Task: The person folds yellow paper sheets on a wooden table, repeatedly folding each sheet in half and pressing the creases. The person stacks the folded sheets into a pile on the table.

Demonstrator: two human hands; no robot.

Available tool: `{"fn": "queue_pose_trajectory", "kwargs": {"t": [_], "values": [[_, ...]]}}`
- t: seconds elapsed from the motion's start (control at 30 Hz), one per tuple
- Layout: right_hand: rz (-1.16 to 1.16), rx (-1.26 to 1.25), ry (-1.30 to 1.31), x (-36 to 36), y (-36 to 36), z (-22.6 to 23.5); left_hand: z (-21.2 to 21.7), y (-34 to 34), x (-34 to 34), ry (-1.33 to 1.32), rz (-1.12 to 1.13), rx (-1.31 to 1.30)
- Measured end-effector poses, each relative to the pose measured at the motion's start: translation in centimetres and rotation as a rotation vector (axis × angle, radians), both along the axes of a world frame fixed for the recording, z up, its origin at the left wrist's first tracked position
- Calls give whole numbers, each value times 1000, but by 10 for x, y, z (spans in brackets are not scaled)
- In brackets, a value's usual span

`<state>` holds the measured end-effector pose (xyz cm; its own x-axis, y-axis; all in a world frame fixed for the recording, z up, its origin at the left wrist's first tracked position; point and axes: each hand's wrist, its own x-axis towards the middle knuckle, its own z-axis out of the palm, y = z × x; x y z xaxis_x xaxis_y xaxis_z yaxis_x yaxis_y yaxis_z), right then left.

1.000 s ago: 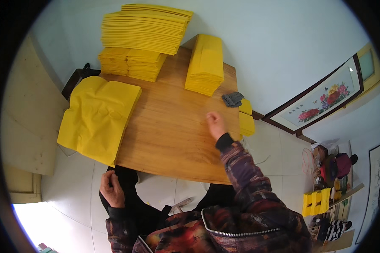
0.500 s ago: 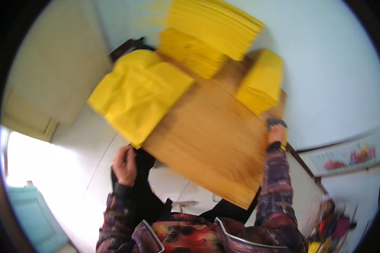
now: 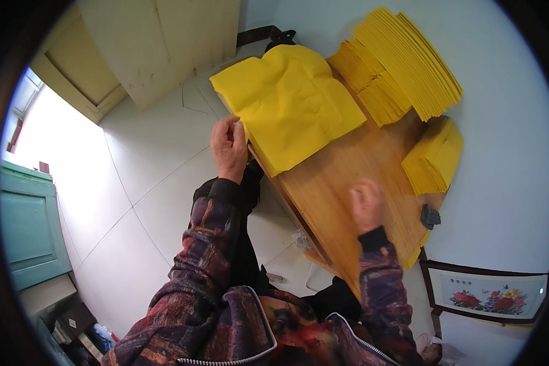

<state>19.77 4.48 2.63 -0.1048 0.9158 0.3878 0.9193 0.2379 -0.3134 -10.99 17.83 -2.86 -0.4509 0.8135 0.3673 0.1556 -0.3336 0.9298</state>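
Observation:
A large creased yellow sheet [image 3: 299, 116], like paper or thin cloth, lies over the far left part of the wooden table [image 3: 329, 183] and hangs a little past its left edge. My left hand [image 3: 229, 149] is closed at the sheet's left edge, its fingertips on the yellow material. Over the bare wood hovers my right hand [image 3: 368, 204], its fingers smeared by motion and touching nothing I can see. A small dark grey block [image 3: 430, 216] rests at the table's right edge, apart from my right hand.
Tall stacks of folded yellow sheets [image 3: 409, 67] stand at the table's far side, a smaller folded yellow bundle [image 3: 433, 158] nearer right. A pale wall borders the right, with a framed flower picture [image 3: 491, 293]. Cream cabinet [image 3: 165, 49] and teal cabinet [image 3: 30, 226] stand left.
My right hand has let go of the grey block and moved left over the table. My left hand has gone up along the sheet's edge. The view has turned and shifted.

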Motion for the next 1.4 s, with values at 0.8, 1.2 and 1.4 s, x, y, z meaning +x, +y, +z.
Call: {"fn": "queue_pose_trajectory", "kwargs": {"t": [0.8,1.2,1.4], "values": [[224,-433,598,-118,97,34,28,-5,-23,-61,-774,-126],[178,-388,729,-128,102,34,51,30,-45,370,-1072,-142],[275,-244,442,-131,92,39,48,34,-43,331,-900,-64]]}}
